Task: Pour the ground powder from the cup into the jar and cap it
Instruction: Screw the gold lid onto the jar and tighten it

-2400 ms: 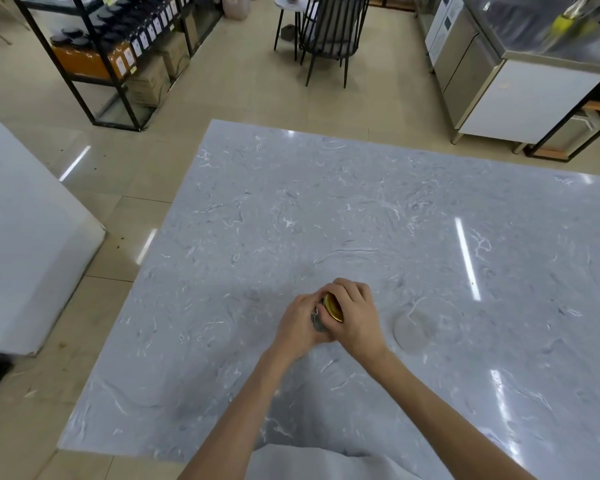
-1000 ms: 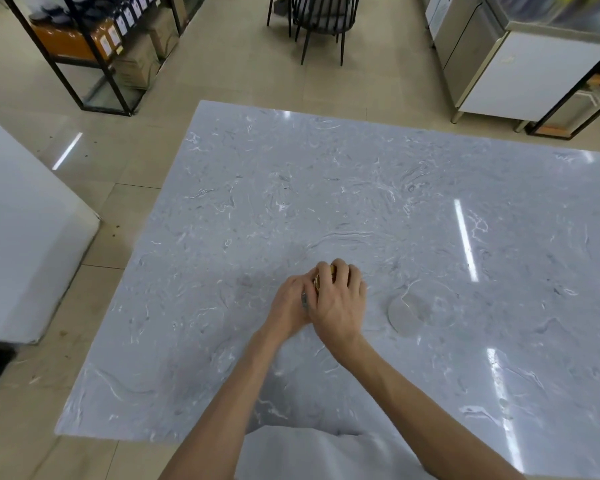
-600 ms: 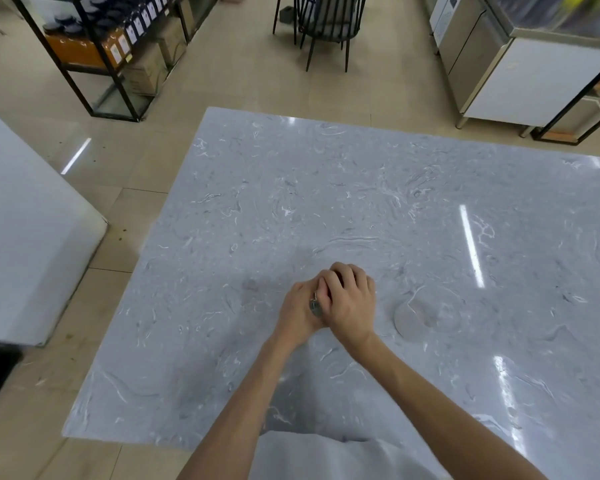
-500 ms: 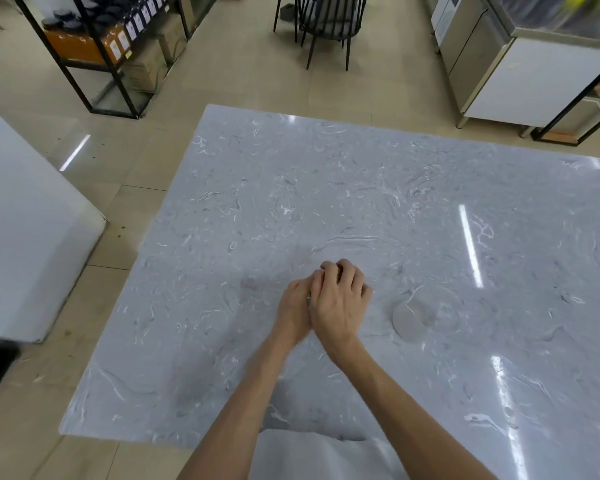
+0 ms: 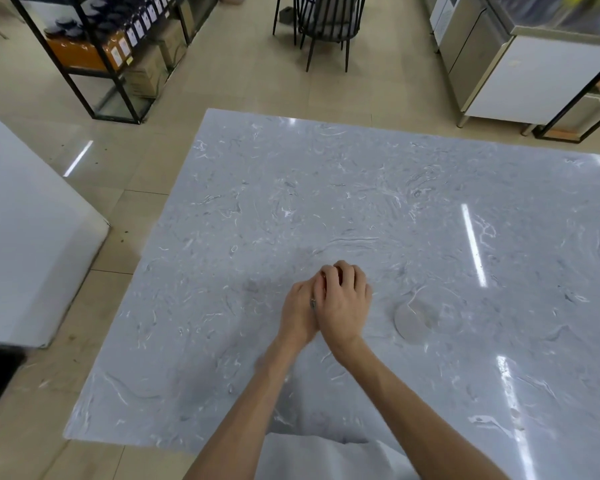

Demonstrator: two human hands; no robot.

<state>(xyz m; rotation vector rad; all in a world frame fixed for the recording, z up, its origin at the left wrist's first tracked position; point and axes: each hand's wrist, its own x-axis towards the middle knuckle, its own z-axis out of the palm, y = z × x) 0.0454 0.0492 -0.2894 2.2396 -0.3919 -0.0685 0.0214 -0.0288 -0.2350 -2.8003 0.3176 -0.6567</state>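
Both hands meet over a small jar (image 5: 313, 303) on the grey marble table (image 5: 326, 202). My left hand (image 5: 297, 311) wraps the jar's body from the left. My right hand (image 5: 343, 303) covers the top, fingers curled over the cap, which is hidden under them. Only a thin sliver of the jar shows between the hands. A clear empty cup (image 5: 418, 315) lies on its side on the table, just right of my right hand, apart from it.
The table's left edge (image 5: 132, 292) drops to a tiled floor. A white counter (image 5: 25, 244) stands at the left. A black shelf rack (image 5: 104, 46), a black chair (image 5: 326, 26) and steel cabinets (image 5: 499, 64) stand beyond the far edge.
The gold cap that showed between my fingers is now fully covered by my right hand, whose fingers have turned over the jar top. The hands stayed in place.
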